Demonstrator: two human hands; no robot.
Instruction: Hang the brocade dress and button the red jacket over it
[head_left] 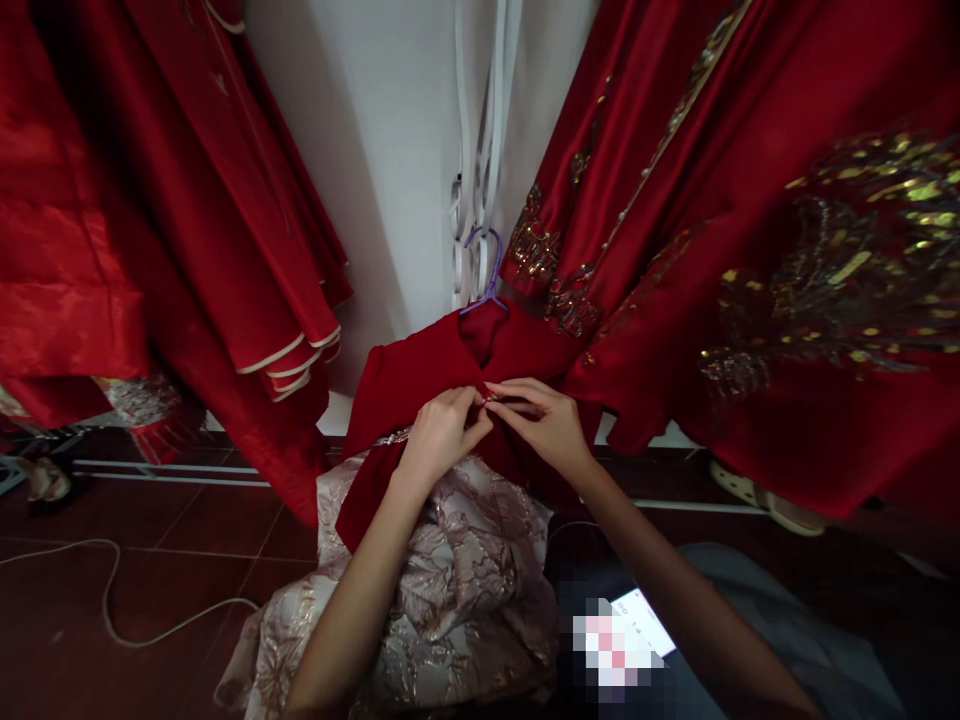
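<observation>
A deep red dress (420, 365) with a V neckline hangs on a purple hanger (491, 285) in front of me. My left hand (444, 432) is closed in a pinch on the cloth just below the neckline. From the other side, my right hand (546, 418) pinches the same spot, its fingertips almost meeting those of the left. Something small and shiny shows between the fingertips, too small to name. A silvery beaded trim (394, 437) crosses the dress at left. Below spreads a bunched pale pink-gold brocade cloth (465, 560); whether it joins the dress I cannot tell.
Red gowns (172, 180) hang at left, and more red gowns with gold sequins (847, 260) crowd the right. White straps (480, 120) hang above the hanger. A lit phone (643, 622) lies low at right. A pale cable (112, 590) crosses the tiled floor.
</observation>
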